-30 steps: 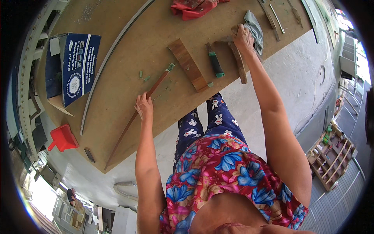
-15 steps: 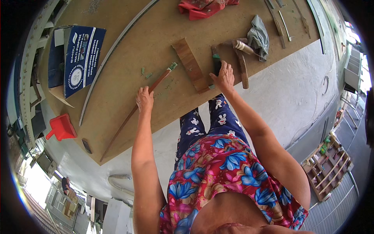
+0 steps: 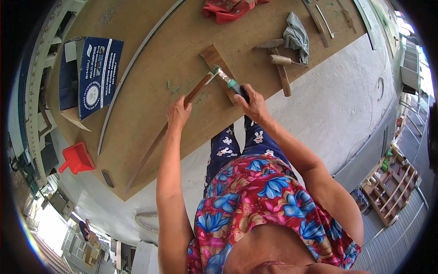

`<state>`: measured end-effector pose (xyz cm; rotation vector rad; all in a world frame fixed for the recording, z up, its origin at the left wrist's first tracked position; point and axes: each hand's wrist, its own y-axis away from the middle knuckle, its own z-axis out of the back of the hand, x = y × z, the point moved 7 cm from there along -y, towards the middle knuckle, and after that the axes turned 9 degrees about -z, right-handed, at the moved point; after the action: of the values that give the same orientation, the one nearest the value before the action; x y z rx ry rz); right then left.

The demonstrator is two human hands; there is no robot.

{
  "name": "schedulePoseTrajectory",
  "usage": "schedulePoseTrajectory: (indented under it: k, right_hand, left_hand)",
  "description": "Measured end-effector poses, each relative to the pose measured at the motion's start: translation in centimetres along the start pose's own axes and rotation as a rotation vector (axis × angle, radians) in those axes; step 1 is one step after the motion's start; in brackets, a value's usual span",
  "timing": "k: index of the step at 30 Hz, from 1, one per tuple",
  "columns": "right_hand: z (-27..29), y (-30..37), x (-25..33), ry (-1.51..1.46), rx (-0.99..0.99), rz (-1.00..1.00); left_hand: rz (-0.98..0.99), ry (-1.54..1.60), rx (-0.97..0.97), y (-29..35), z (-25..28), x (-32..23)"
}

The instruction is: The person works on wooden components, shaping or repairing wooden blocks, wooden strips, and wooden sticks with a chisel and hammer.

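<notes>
My left hand (image 3: 179, 113) grips a long, thin brown wooden strip (image 3: 199, 89), which slants across the table corner. Green material sits on its far end. In my right hand (image 3: 253, 104) is a bladed hand tool (image 3: 232, 83) with a black-and-green handle and a flat metal blade; whether it is a knife or a chisel I cannot tell. The blade meets the green end of the strip, above a short flat wooden board (image 3: 218, 58). Small green scraps (image 3: 175, 90) lie on the table left of the strip.
A hammer (image 3: 284, 78), a wooden-handled pointed tool (image 3: 280, 60) and a grey cloth (image 3: 296, 36) lie right on the brown table (image 3: 150, 68). A blue box (image 3: 100, 75) and a long curved strip (image 3: 122, 82) are left. A red cloth (image 3: 230, 10) lies far; a red dustpan (image 3: 78, 158) is beyond the table's left edge.
My right hand has picked up the bladed tool from the table and brought it left to the strip's green end. My left hand has shifted slightly right and up with the strip.
</notes>
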<state>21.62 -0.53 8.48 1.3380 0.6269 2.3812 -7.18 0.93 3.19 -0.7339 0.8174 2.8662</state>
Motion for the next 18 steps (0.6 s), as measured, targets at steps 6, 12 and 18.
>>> schedulePoseTrajectory:
  k: [6, 12, 18]
  right_hand:
    - [-1.0, 0.0, -1.6, -0.066, 0.023, -0.073]
    - [-0.1, -1.4, -1.5, -0.215, 0.19, -0.176]
    - [2.0, -1.9, -0.6, 0.032, 0.021, -0.069]
  left_hand:
    - [-0.172, -0.012, -0.075, -1.3, 1.3, -4.5]
    - [-0.198, 0.035, -0.11, -0.7, 0.8, -4.9]
    - [-0.198, 0.031, -0.091, -1.1, 0.8, -5.7]
